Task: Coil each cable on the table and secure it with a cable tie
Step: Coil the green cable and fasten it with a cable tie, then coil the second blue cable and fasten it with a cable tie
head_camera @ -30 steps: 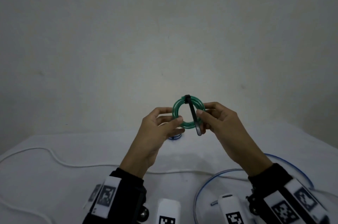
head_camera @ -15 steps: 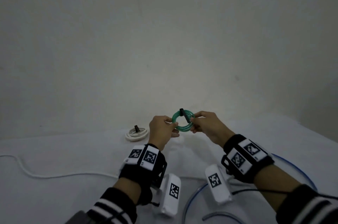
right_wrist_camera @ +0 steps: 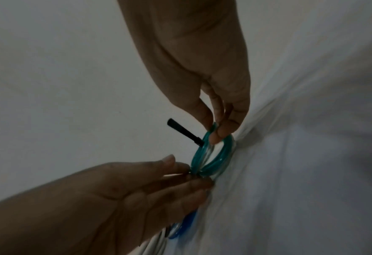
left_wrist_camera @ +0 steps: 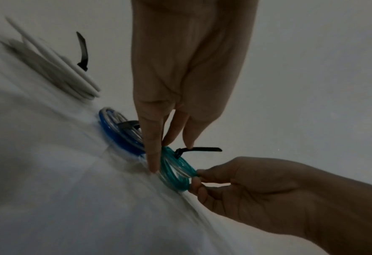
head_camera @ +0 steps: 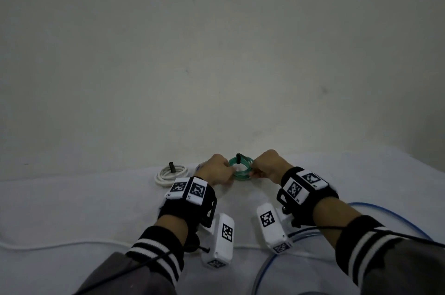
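A green cable coil point(head_camera: 240, 169) bound by a black cable tie point(head_camera: 238, 157) sits low at the far edge of the white cloth, held between both hands. My left hand point(head_camera: 218, 169) pinches its left side, thumb above and fingers point(right_wrist_camera: 180, 182) below. My right hand point(head_camera: 268, 164) pinches its right side with thumb and fingertips point(right_wrist_camera: 218, 133). In the wrist views the green coil point(left_wrist_camera: 176, 170) point(right_wrist_camera: 211, 158) touches the cloth, and the tie's tail point(left_wrist_camera: 202, 149) point(right_wrist_camera: 183, 131) sticks out from it.
A tied blue coil point(left_wrist_camera: 119, 136) lies just left of the green one, mostly hidden behind my left hand in the head view. A tied white coil point(head_camera: 171, 173) lies further left. A loose white cable point(head_camera: 48, 244) and a loose blue cable point(head_camera: 385, 213) run across the near cloth.
Both hands have carried the green coil away from me and down from mid-air to the cloth beside the blue coil. The grip on both sides has stayed.
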